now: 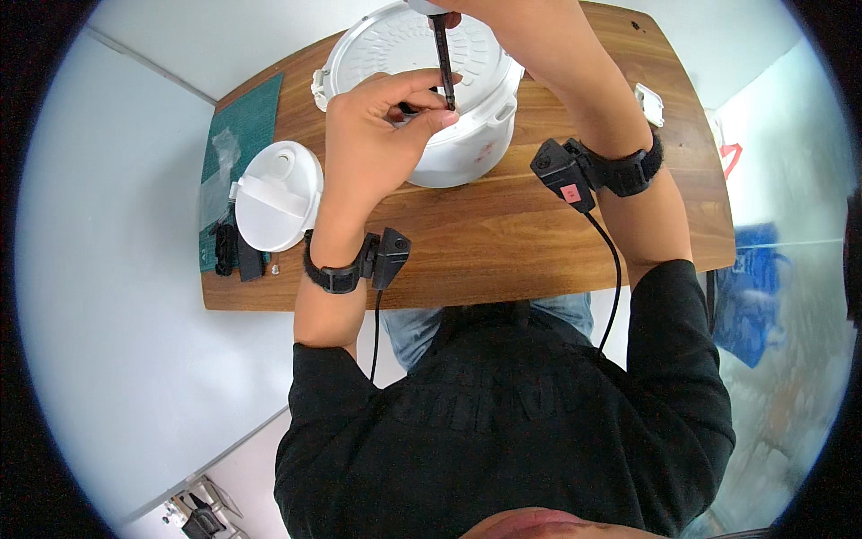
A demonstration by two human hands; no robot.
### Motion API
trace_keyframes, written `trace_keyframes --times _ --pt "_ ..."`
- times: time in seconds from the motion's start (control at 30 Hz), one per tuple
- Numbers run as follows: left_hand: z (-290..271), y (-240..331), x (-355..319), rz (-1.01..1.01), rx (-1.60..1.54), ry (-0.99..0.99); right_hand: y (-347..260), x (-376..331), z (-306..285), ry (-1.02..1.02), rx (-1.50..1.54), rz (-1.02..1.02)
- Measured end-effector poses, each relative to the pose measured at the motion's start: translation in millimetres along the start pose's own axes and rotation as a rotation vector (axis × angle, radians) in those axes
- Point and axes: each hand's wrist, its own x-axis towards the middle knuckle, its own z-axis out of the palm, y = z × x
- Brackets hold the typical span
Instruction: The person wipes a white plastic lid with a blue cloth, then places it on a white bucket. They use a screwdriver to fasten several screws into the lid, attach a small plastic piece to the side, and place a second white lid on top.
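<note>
A screwdriver (443,56) with a long black shaft and a light-coloured handle hangs nearly upright over a round white appliance (476,163). Its handle is in my right hand (480,9), partly cut off by the top edge of the view. My left hand (382,126) is at the near rim of the appliance, its thumb and fingers drawn together around the screwdriver's tip. Whatever the left fingers pinch there is too small to tell. Slots in rings mark the appliance's upper face, and a handle-like loop juts from its right side.
Left on the wooden table (503,251) lies a round white lid (278,198) beside a green mat (247,117) with clear plastic wrapping (224,153). Black items (247,256) lie near the lid. A small white part (649,104) rests at the right edge; a blue bag (752,292) is beyond.
</note>
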Motion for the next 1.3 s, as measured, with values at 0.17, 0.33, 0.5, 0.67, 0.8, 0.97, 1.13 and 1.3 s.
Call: trace_keyframes --times 0.17,0.33,0.5,0.67,0.8,0.97,1.13,1.3 --pt "-0.2 2.1 1.9 0.001 0.032 0.008 -1.4 -2.8 -0.7 -0.017 -0.044 -0.069" --pt "1.0 -3.6 -2.4 0.0 -0.019 0.053 -6.1 -6.5 3.9 -0.024 -0.082 -0.051" --pt "-3.4 -5.2 -3.6 0.028 0.027 0.008 -7.8 -11.7 7.9 -0.028 -0.073 -0.059" --pt "-6.2 1.7 -1.5 0.056 -0.055 0.047 -16.6 -12.9 9.3 0.006 -0.225 -0.023" --pt "0.3 4.7 2.6 0.081 -0.097 0.09 -21.9 -14.6 17.6 0.036 -0.202 0.008" --pt "5.0 4.3 3.8 0.024 -0.049 0.101 -28.0 -14.7 12.3 -0.079 -0.253 0.002" --pt "2.0 2.8 5.3 -0.034 -0.157 0.002 2.8 -11.9 1.3 -0.178 0.171 0.011" --pt "0.2 4.8 4.3 0.008 -0.198 -0.044 -11.3 -16.3 3.4 -0.17 0.192 0.117"
